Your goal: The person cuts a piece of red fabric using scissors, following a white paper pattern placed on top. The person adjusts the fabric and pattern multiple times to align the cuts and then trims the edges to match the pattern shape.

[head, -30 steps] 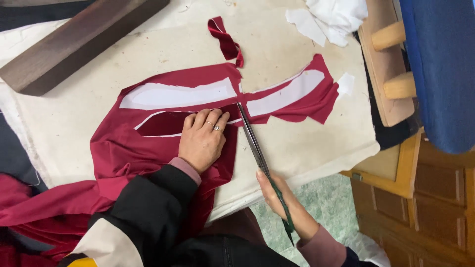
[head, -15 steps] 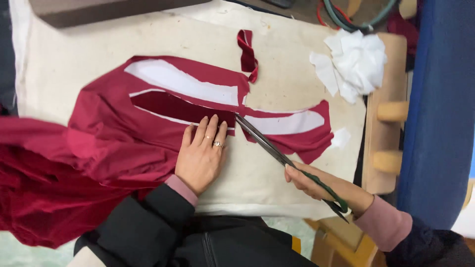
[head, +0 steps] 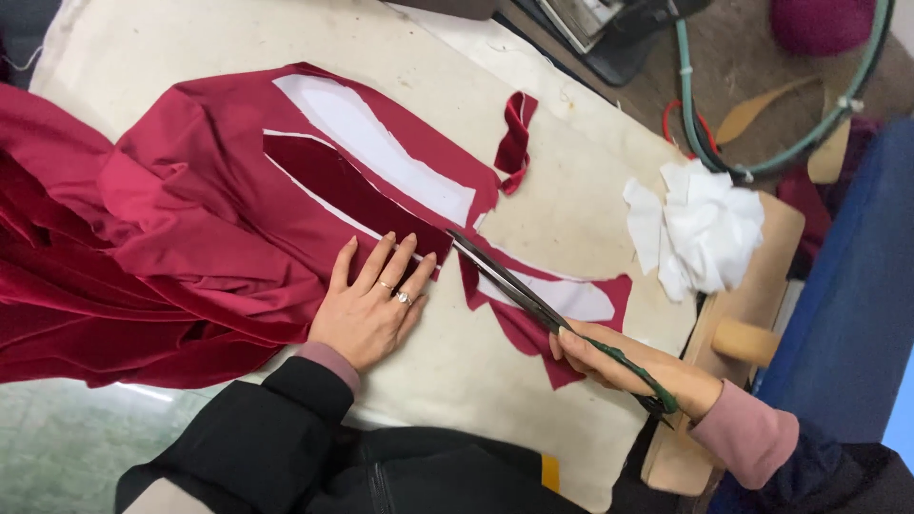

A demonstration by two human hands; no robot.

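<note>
The crimson fabric (head: 190, 219) lies spread on the cloth-covered desk (head: 571, 205), white pattern pieces (head: 381, 152) on it. The left hand (head: 367, 305) presses flat on it, fingers spread. The right hand (head: 619, 362) grips long scissors (head: 514, 286), blades at the fabric's edge. Crumpled white scraps (head: 700, 228) sit nearby.

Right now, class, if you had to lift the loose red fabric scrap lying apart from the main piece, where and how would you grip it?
Pinch the red fabric scrap at its upper folded end, coming from above. It lies alone on the cream table cover, curled and slightly raised, so fingers probably slip under it there. The scissors and the red cloth are well away from it.
</note>
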